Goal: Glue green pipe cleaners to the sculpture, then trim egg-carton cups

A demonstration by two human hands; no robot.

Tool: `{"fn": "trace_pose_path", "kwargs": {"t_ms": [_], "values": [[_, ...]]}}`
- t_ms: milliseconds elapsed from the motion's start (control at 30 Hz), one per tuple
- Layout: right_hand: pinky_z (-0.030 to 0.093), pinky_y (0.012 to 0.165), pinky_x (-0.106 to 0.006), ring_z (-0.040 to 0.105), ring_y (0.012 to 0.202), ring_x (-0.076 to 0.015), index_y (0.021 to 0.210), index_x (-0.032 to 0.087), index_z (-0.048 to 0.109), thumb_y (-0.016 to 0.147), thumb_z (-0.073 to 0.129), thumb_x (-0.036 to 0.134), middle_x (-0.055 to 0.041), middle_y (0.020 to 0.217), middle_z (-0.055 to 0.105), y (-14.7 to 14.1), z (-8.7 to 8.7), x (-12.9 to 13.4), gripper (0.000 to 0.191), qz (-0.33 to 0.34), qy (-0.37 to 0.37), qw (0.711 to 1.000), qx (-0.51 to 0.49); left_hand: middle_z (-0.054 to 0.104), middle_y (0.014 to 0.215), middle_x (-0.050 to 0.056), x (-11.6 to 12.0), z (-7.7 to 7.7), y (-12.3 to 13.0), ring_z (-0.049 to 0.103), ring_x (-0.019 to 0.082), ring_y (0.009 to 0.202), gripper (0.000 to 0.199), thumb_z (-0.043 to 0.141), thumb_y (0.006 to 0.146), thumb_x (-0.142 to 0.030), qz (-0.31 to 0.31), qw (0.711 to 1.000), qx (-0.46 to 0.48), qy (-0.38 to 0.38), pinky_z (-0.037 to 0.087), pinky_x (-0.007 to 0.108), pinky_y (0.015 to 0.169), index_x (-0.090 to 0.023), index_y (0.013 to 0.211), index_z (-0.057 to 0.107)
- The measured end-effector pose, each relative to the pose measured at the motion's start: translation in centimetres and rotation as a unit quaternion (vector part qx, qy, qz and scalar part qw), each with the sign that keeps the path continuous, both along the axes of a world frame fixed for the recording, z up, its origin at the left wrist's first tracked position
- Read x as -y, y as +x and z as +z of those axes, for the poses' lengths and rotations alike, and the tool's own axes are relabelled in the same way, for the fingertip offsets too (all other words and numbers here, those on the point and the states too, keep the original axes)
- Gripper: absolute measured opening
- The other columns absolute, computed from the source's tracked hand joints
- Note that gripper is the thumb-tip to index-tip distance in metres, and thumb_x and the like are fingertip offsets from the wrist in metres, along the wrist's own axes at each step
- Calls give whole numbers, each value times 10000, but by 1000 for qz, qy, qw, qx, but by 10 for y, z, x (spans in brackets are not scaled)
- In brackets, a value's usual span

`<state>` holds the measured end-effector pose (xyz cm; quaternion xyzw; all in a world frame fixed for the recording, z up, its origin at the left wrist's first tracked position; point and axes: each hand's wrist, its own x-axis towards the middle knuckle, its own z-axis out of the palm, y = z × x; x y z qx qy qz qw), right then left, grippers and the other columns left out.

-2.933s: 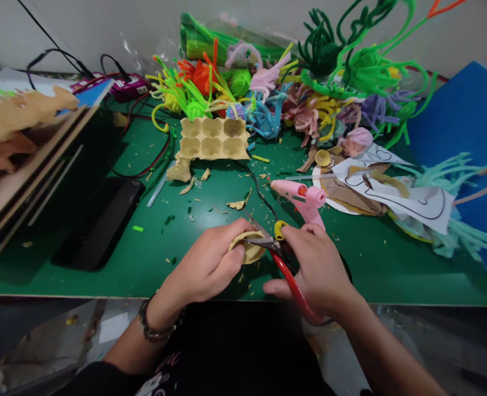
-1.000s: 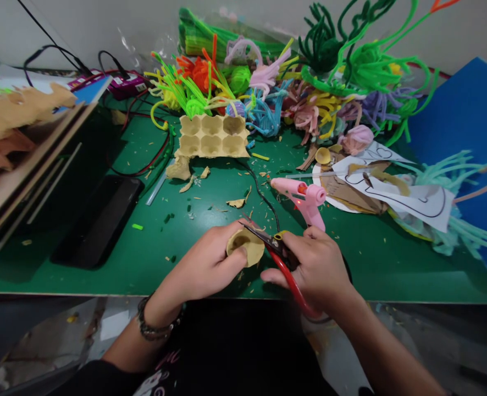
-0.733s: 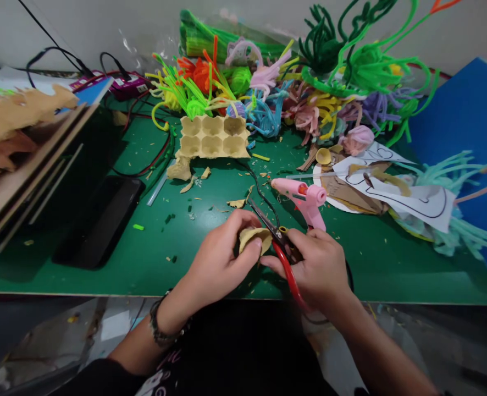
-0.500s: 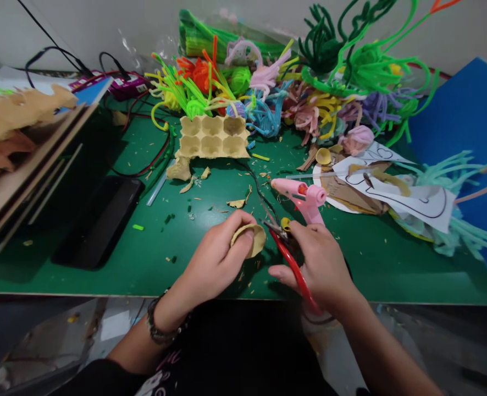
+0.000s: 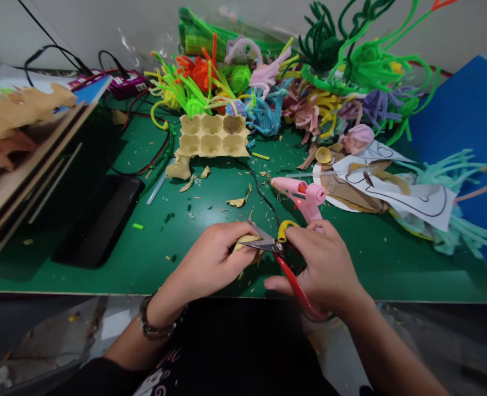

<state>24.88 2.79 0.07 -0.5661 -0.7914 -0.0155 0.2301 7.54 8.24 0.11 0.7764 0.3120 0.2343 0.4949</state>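
Note:
My left hand (image 5: pixel 214 259) is closed, pinching a beige egg-carton cup (image 5: pixel 247 240) that its fingers and the blades partly cover. In my right hand (image 5: pixel 328 267) is a pair of scissors (image 5: pixel 280 248) with one red and one yellow handle loop. The scissor blades are parted and reach left across the cup, close to my left fingertips. Just beyond my right hand lies a pink glue gun (image 5: pixel 299 191), its small light glowing. Farther back sits the egg carton (image 5: pixel 214 136), its hollows facing up.
Pipe-cleaner bundles (image 5: pixel 268 77) in many colours crowd the back. A black phone (image 5: pixel 99 223) and stacked boards (image 5: pixel 25 181) lie at left. Paper cutouts (image 5: pixel 404 190) and a blue board (image 5: pixel 458 132) occupy the right. Scraps (image 5: pixel 236 202) are scattered over the green table (image 5: pixel 375 269).
The scissors have moved left and their blades have opened over the cup. My left hand has turned the cup, so its open side no longer shows.

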Motion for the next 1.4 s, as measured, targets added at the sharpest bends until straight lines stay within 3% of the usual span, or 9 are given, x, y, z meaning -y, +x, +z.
{"fn": "trace_pose_path", "kwargs": {"t_ms": [233,633,967,1200,1400], "values": [[275,588,-248,361,468,-107,568,193,420,734,186,751,32,488,447,4,2,0,627,19,-1,1000,17,642,727,-37,-1,0,-3,560,82,640,263,378,750,-81,-10,999,33,24,411,164,594,-190,812,609],[270,588,-263,317,433,-101,535,191,444,748,165,737,39,437,424,3,2,1,650,29,12,999,29,588,618,-24,0,3,-3,503,86,537,228,369,768,-146,-17,1000,8,2,401,177,526,-174,719,589],[286,583,-266,300,418,-100,511,182,477,788,160,693,30,412,421,4,1,0,662,29,39,997,60,598,628,-6,0,0,-5,516,103,568,242,375,806,-198,-7,1000,-27,-15,396,199,530,-157,708,592],[311,589,-246,367,464,-106,484,181,484,802,274,652,17,408,435,5,-1,1,606,33,68,996,55,553,551,-26,-2,0,-7,481,99,501,284,348,819,-225,-23,999,-42,9,369,201,495,-172,662,579],[282,542,-244,358,473,-112,542,194,464,695,222,779,24,448,432,7,0,3,652,17,-26,999,16,607,643,-29,-4,1,-8,531,97,566,220,376,804,-185,-22,997,-57,36,382,196,542,-178,763,593]]}}
